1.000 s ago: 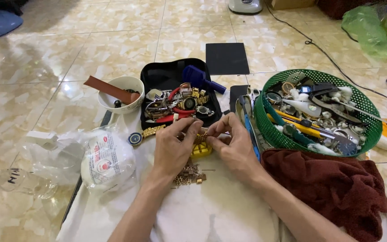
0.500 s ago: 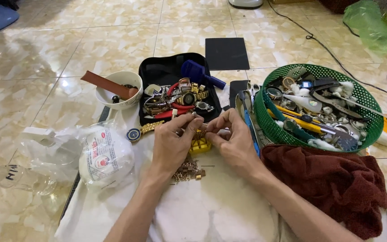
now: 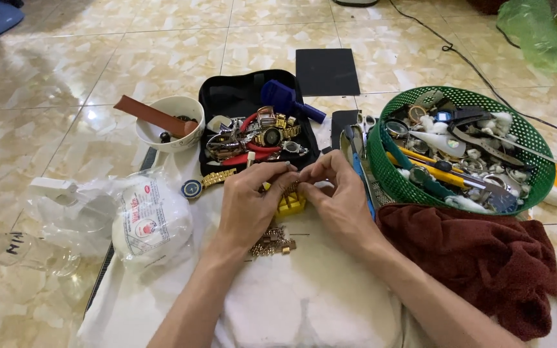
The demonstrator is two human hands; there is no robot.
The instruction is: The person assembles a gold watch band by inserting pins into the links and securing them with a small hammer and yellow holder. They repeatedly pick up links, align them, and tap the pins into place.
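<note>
A white cloth [image 3: 291,303] is spread over the tiled floor [image 3: 66,84] at 6 o'clock, and both forearms are laid across it. A loose length of gold watch-band links [image 3: 272,243] is seen on the cloth just below the hands. At the centre, the left hand [image 3: 249,206] and the right hand [image 3: 336,196] are brought together, fingertips nearly touching; a small gold link piece [image 3: 289,187] is pinched between thumbs and forefingers of both, directly above a yellow block [image 3: 289,205] that is largely covered by them. At 4 o'clock a dark red towel [image 3: 485,264] is bunched up. At 9 o'clock a white plastic bag [image 3: 153,216] is lying. Towards 12 o'clock an open black case [image 3: 240,96] is filled with watches, and a white bowl [image 3: 166,122] is set beside it at 11 o'clock. At 2 o'clock a green basket [image 3: 530,138] is heaped with tools.
</note>
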